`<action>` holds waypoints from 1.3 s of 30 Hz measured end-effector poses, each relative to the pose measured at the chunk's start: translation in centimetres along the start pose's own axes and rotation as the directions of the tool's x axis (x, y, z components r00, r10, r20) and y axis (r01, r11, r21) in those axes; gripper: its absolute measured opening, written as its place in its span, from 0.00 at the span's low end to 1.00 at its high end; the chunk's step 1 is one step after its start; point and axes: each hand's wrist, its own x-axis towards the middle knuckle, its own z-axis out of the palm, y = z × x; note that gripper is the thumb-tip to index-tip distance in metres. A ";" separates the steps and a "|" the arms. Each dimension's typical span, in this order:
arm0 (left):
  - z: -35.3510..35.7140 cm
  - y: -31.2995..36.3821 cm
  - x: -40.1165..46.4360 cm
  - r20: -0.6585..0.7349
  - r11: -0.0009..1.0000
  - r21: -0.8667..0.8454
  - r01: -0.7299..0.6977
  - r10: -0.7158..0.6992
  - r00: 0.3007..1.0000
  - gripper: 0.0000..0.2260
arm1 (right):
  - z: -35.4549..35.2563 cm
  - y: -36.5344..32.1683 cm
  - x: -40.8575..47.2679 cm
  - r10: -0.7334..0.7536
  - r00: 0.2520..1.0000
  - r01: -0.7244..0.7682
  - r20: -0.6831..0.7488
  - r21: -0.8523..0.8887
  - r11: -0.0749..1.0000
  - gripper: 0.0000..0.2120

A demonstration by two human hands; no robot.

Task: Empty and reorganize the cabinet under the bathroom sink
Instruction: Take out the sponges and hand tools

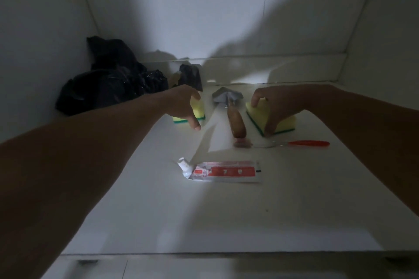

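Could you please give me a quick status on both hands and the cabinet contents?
Right hand grips right sponge. Left hand open, over left sponge. Toothpaste tube, wooden-handled tool, black bag remain inside.

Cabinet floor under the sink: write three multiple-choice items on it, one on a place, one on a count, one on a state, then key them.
1. Where does the toothpaste tube lie?
A. nearest the cabinet's front edge
B. on the black bag
C. under the hose

2. How many yellow sponges are in view?
A. one
B. two
C. four

3. What is the right hand doing?
A. hanging idle
B. holding the red-handled tool
C. gripping a sponge

Key: 1 A, the tube lies nearer the camera than everything else. 2 B, the left sponge sits behind the left hand and the right sponge under the right hand. 3 C, its thumb and fingers curl round the right sponge.
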 end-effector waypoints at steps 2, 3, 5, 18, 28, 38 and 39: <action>-0.2 -0.3 0.3 -0.005 1.000 0.012 0.004 -0.004 1.000 0.41 | -0.1 0.1 0.0 0.006 1.000 -0.006 0.019 0.003 1.000 0.42; -0.3 -0.4 0.4 -0.003 1.000 0.018 0.006 -0.006 1.000 0.40 | 0.0 0.1 0.0 0.009 1.000 -0.009 0.021 0.006 1.000 0.42; -0.4 -0.3 0.3 -0.012 1.000 0.030 0.006 -0.006 1.000 0.38 | 0.1 0.2 -0.2 0.013 1.000 -0.013 -0.003 0.026 1.000 0.41; -3.0 1.9 -4.6 -0.119 0.998 -0.035 -0.059 0.054 0.991 0.41 | -3.4 -3.2 -8.6 -0.090 0.964 0.121 -0.250 0.111 0.986 0.35; -6.2 4.5 -23.1 0.017 0.974 0.154 -0.166 0.165 0.986 0.48 | -1.9 -12.9 -20.7 -0.235 0.970 0.239 -0.058 0.081 0.968 0.37; 2.4 2.5 -34.2 0.345 0.963 0.111 -0.246 0.195 0.918 0.42 | 9.3 -18.5 -27.7 -0.299 0.934 0.303 0.195 0.012 0.953 0.40; 4.1 2.2 -34.5 0.363 0.962 0.097 -0.256 0.205 0.909 0.42 | 10.7 -18.6 -27.6 -0.288 0.935 0.298 0.206 -0.015 0.955 0.40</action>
